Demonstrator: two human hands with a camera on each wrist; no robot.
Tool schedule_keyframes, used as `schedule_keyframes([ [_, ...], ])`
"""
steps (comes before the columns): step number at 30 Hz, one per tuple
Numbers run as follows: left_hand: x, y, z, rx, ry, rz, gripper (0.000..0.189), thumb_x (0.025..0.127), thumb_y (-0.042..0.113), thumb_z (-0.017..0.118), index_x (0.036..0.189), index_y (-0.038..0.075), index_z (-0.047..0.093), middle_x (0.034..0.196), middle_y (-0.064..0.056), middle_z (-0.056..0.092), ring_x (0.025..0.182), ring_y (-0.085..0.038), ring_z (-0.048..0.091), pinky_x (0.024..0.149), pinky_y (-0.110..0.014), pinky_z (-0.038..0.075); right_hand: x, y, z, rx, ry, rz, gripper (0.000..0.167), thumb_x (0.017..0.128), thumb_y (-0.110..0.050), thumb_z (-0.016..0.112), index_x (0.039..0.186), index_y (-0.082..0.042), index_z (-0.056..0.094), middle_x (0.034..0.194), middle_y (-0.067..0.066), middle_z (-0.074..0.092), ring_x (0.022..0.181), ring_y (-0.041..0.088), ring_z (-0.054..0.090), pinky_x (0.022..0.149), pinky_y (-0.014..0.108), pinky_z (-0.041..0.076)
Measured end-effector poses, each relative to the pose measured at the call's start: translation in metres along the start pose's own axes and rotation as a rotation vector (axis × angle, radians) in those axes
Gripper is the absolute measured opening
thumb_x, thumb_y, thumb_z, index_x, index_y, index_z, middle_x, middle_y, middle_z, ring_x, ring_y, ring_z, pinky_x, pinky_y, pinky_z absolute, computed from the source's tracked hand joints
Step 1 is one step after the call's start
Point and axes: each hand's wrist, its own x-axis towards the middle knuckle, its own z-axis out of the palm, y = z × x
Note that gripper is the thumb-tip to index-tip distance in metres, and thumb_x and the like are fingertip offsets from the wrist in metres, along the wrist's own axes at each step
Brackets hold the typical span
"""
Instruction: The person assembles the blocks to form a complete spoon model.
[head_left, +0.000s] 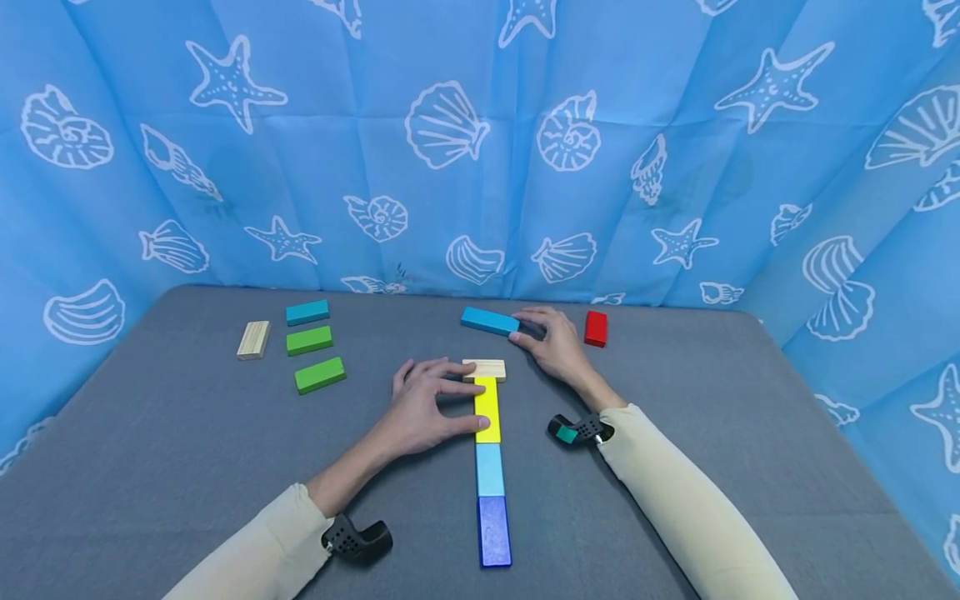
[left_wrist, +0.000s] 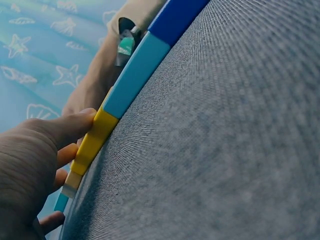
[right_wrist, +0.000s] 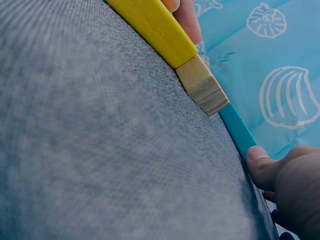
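A yellow block (head_left: 487, 408), a light blue block (head_left: 490, 469) and a dark blue block (head_left: 494, 532) lie end to end in a line. Across the line's far end sits a plain wooden block (head_left: 491, 370). My left hand (head_left: 423, 408) reaches in from the left, its thumb and forefinger resting on the yellow block and another fingertip at the wooden one. Beyond them, my right hand (head_left: 557, 343) pinches the right end of a blue block (head_left: 486, 320) between thumb and fingers. In the right wrist view, that thumb (right_wrist: 258, 154) presses on the blue block's near side.
At the left lie another wooden block (head_left: 253, 340), a teal block (head_left: 307, 312) and two green blocks (head_left: 309, 340). A red block (head_left: 596, 328) lies right of my right hand. A blue curtain (head_left: 480, 192) hangs behind the grey table (head_left: 225, 467).
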Motion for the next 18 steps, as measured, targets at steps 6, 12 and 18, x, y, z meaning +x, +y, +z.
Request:
schedule_keyframes([
  [6,0.0005,0.0001,-0.0004,0.007,-0.004,-0.007,0.045,0.082,0.047,0.082,0.121,0.026,0.076,0.145,0.005,0.056,0.147,-0.033,0.032,0.116,-0.066,-0.001,0.001,0.0021,0.0,0.037,-0.001,-0.008,0.041,0.095,-0.019,0.074,0.134,-0.007,0.066,0.143,0.015,0.057,0.136,0.034,0.045,0.114,0.055,0.03],
  [12,0.0008,0.0002,-0.0001,0.006,-0.002,-0.01,0.044,0.082,0.047,0.083,0.121,0.026,0.077,0.144,0.005,0.057,0.147,-0.034,0.032,0.115,-0.068,0.0,0.0009,0.0028,-0.0016,0.079,0.006,-0.001,0.041,0.095,-0.018,0.074,0.134,-0.008,0.067,0.139,0.014,0.059,0.133,0.033,0.048,0.115,0.053,0.032],
  [18,0.0004,0.0002,-0.0007,0.001,-0.005,-0.01,0.044,0.082,0.046,0.083,0.121,0.026,0.077,0.145,0.005,0.057,0.147,-0.033,0.032,0.116,-0.067,-0.001,0.0008,0.0018,-0.0021,0.059,0.003,0.006,0.042,0.095,-0.018,0.074,0.135,-0.009,0.066,0.136,0.014,0.062,0.131,0.033,0.05,0.114,0.053,0.032],
])
